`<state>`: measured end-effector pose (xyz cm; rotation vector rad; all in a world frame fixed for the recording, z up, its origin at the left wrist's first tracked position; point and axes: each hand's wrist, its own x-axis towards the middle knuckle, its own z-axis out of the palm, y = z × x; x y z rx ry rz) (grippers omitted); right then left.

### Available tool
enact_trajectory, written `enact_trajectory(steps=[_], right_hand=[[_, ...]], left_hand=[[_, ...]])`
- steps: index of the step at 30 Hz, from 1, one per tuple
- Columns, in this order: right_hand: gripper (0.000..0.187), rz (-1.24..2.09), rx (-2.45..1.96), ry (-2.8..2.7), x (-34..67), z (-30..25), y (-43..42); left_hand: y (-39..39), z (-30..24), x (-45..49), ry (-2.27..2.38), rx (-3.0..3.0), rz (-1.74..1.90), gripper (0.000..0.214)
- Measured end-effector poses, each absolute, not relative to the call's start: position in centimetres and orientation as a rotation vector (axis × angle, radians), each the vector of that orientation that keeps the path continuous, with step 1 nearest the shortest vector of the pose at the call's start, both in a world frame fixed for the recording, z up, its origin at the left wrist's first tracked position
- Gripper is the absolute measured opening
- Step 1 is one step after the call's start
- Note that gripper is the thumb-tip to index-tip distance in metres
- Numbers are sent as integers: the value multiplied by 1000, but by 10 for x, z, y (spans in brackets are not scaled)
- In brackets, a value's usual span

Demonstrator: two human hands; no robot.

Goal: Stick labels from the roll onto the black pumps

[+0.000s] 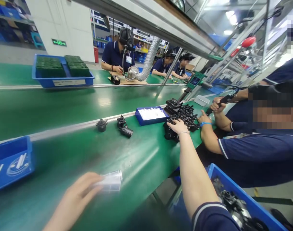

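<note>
My left hand, slightly blurred, pinches a thin whitish, shiny sheet with faint grid lines, above the green table near its front edge. To the right, my right hand is stretched out over a heap of black plastic parts. Its fingers are spread and rest against the near left side of the heap; whether a part is under them is hidden. Between my hands, farther back, lie a small black round part and a black jointed part with a cylinder.
A blue box with white papers stands left of the heap. A blue bin is at far left, and a blue tray holds green boards. A co-worker handles a black tool at right, above a crate of black parts.
</note>
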<state>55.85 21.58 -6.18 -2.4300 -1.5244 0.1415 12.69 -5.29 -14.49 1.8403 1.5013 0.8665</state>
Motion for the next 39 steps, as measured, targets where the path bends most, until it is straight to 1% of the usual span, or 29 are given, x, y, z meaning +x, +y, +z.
enact_trajectory(steps=[8, 15, 17, 20, 23, 26, 30, 34, 36, 39], right_hand=[[36, 104, -2296, -1686, 512, -73, 170], [27, 165, -1948, -2026, 432, -76, 138], [28, 180, -1813, -2116, 409, -75, 134], [36, 145, -1694, -2117, 390, -69, 137], [45, 25, -1765, -1921, 399, -62, 151], [44, -31, -1868, -1778, 424, -60, 167], [35, 4, -1815, -1899, 442, -72, 171], [34, 69, -1665, -2090, 430, -84, 162], [35, 139, -1593, -2183, 421, -83, 161], [43, 247, -1557, -2274, 409, -70, 170]], left_hand=[[-56, -149, 130, 1453, 1858, 862, 26], [-58, -140, 133, 1399, 1850, 876, 23], [-59, -136, 134, 1398, 1841, 858, 23], [-60, -133, 134, 1394, 1825, 837, 23], [-61, -130, 133, 1413, 1822, 830, 23], [-61, -126, 133, 1425, 1841, 846, 22], [-60, -124, 134, 1377, 1856, 881, 21], [-59, -126, 135, 1368, 1821, 874, 22], [-59, -126, 135, 1378, 1794, 857, 22], [-59, -126, 135, 1383, 1764, 837, 21]])
